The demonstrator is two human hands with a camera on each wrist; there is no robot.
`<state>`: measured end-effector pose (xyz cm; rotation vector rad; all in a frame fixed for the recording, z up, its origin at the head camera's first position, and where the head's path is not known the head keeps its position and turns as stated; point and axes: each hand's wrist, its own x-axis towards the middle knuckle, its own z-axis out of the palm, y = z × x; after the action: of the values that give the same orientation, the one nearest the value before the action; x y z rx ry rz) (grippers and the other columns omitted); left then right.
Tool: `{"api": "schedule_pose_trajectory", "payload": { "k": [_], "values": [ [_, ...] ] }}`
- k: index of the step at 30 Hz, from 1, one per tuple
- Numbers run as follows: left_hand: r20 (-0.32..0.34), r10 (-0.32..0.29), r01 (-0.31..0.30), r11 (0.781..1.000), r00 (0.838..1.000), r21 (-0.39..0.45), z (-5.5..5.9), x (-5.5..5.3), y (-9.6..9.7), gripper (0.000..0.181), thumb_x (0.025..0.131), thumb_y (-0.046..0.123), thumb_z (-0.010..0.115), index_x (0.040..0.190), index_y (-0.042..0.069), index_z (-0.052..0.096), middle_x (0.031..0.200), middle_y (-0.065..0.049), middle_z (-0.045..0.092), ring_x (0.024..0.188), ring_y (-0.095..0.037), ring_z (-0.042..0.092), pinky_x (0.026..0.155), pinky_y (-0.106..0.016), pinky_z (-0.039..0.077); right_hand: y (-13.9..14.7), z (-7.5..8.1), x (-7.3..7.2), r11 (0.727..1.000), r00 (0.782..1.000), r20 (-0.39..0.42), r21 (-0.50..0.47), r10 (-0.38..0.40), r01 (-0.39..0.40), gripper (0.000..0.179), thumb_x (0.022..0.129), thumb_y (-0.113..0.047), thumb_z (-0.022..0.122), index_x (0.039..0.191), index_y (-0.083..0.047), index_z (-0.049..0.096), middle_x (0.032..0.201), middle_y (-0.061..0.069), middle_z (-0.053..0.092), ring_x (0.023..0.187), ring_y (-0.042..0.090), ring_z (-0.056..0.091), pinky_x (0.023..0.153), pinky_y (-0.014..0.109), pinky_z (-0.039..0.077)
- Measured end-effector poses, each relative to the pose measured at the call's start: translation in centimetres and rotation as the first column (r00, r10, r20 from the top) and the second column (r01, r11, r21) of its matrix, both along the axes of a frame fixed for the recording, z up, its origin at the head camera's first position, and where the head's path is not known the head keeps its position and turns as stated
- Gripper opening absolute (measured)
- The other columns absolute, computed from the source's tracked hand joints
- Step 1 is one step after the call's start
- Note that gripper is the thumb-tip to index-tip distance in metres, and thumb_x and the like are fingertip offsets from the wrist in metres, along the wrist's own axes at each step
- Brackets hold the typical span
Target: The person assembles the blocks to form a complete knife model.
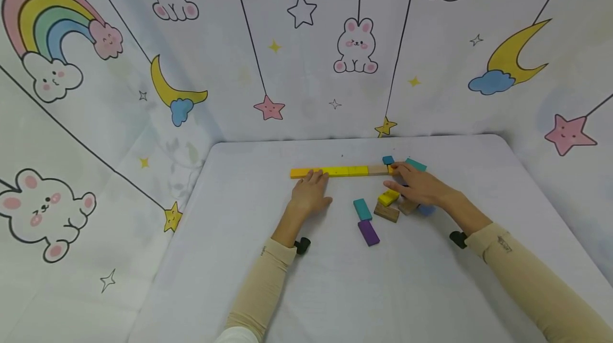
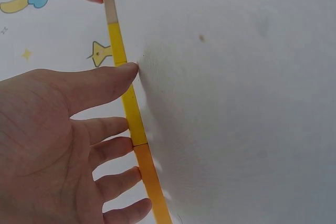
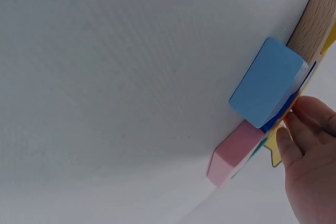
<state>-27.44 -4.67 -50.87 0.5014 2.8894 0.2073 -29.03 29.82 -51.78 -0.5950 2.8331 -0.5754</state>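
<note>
A straight row of blocks lies across the far part of the table. From the left it has an orange block [image 1: 299, 173], yellow blocks [image 1: 357, 170], a pale wooden block [image 1: 378, 169] and an orange piece [image 1: 390, 169]. My left hand [image 1: 308, 194] rests against the row, its fingertips on the orange and yellow blocks and its thumb spread. My right hand [image 1: 421, 186] is at the row's right end, fingertips at the orange piece, thumb lower down over the loose blocks. A small blue block [image 1: 388, 160] sits just behind, and a teal block [image 1: 415, 164] is partly hidden behind that hand.
Loose blocks lie in front of the row: yellow [image 1: 388, 197], brown wooden [image 1: 386, 212], teal [image 1: 362, 209], purple [image 1: 368, 233]. A light blue block [image 3: 269, 82] and a pink block [image 3: 236, 152] show near the right hand. A printed cloth wall stands behind the white table [image 1: 239, 215].
</note>
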Motion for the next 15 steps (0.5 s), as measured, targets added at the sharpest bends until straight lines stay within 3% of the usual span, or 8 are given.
{"api": "schedule_pose_trajectory", "payload": {
  "k": [15],
  "values": [
    [0.000, -0.002, 0.002, 1.000, 1.000, 0.012, -0.06, -0.01, -0.03, 0.077, 0.101, 0.042, 0.067, 0.164, 0.012, 0.034, 0.170, -0.008, 0.030, 0.159, -0.030, 0.021, 0.127, -0.051, 0.025, 0.13, 0.05, -0.68, 1.000, 1.000, -0.008, -0.021, 0.008, -0.008, 0.091, 0.100, -0.069, 0.051, 0.157, 0.000, 0.038, 0.154, 0.020, 0.046, 0.138, 0.041, 0.050, 0.115, 0.062, 0.040]
  ]
}}
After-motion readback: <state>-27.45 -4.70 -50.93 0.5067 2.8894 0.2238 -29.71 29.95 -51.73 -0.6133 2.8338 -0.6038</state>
